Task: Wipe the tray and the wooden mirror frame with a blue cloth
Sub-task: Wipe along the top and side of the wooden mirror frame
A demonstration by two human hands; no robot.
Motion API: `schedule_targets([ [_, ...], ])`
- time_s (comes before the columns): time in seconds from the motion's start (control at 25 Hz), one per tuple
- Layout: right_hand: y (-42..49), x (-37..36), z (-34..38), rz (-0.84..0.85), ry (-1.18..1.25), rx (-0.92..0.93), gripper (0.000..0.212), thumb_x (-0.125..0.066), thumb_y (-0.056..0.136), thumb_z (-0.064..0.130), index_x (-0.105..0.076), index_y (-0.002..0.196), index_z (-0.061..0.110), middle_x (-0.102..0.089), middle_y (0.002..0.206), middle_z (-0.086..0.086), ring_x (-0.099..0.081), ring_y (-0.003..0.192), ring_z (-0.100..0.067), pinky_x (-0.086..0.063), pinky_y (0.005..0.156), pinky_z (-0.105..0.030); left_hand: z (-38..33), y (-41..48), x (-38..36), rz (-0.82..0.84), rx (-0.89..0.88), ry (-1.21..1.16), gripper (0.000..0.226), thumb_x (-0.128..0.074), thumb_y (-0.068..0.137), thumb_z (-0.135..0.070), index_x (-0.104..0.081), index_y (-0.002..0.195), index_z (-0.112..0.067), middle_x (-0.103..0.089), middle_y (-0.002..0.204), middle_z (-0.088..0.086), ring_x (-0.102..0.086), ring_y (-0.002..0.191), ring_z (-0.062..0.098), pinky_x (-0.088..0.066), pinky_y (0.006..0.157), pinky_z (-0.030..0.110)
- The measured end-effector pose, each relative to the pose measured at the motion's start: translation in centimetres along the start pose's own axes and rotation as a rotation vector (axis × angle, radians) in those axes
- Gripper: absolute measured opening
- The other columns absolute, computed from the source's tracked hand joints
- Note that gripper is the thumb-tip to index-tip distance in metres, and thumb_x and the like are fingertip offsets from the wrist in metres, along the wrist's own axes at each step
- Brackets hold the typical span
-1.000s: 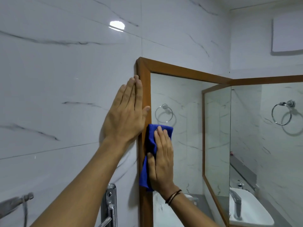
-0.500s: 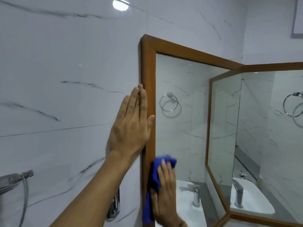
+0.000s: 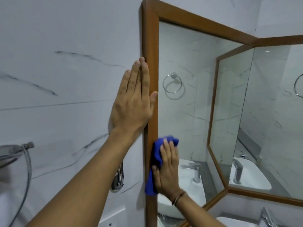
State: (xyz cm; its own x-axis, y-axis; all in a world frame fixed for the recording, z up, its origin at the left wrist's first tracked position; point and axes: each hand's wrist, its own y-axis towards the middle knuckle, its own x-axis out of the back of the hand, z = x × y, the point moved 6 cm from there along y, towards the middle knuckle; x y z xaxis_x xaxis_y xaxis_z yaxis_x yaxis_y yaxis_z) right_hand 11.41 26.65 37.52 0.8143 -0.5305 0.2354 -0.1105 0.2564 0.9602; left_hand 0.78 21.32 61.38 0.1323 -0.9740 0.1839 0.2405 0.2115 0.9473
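Observation:
A wooden mirror frame (image 3: 150,38) runs down the middle of the view and along the top and bottom of a corner mirror. My right hand (image 3: 168,169) presses a blue cloth (image 3: 155,161) flat against the lower part of the frame's left upright, the cloth spilling onto the glass edge. My left hand (image 3: 132,104) lies flat and open on the marble wall, its fingers touching the frame's outer edge, above the cloth. No tray is in view.
White marble wall tiles (image 3: 65,71) fill the left. A chrome hose fitting (image 3: 19,149) sits at the far left and a chrome bracket (image 3: 118,179) below my left forearm. A tap (image 3: 268,217) and basin are at the bottom right.
My right hand has slid the blue cloth down the frame's left upright. The camera has tilted downward, so the mirror's top corner sits higher in view. My left hand stays on the wall.

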Motion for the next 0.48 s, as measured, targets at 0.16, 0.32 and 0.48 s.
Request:
schedule_targets([
  [0.16,6.8,0.0,-0.7,-0.133,0.030,-0.035,0.066,-0.031,0.117,0.043,-0.018,0.177,0.019,-0.016,0.187,-0.003,-0.016,0.175,-0.032,-0.008,0.142,-0.049,0.1,-0.6,-0.7,-0.035,0.021,-0.016,0.074,-0.025,0.121,-0.045,-0.006,0.173,0.005,-0.009,0.184,0.021,-0.008,0.172,0.029,-0.010,0.141,0.042],
  [0.32,-8.4,-2.2,-1.2,-0.044,0.055,-0.141,0.080,-0.054,0.106,0.031,-0.018,0.177,0.029,-0.012,0.187,0.008,-0.010,0.176,-0.020,-0.018,0.140,-0.052,-2.9,-7.0,-1.6,0.040,0.116,-0.120,0.074,-0.027,0.121,-0.043,-0.009,0.173,0.007,-0.009,0.184,0.022,-0.008,0.172,0.029,-0.012,0.141,0.043],
  [0.48,-17.6,-3.8,-1.6,0.015,0.013,-0.127,0.074,-0.058,0.102,0.034,-0.024,0.168,0.021,-0.003,0.187,0.013,0.000,0.176,-0.013,-0.020,0.131,-0.055,-4.6,-12.1,-2.2,0.048,0.124,-0.095,0.077,-0.032,0.121,-0.046,-0.013,0.171,0.009,-0.013,0.183,0.023,-0.013,0.171,0.031,-0.016,0.141,0.044],
])
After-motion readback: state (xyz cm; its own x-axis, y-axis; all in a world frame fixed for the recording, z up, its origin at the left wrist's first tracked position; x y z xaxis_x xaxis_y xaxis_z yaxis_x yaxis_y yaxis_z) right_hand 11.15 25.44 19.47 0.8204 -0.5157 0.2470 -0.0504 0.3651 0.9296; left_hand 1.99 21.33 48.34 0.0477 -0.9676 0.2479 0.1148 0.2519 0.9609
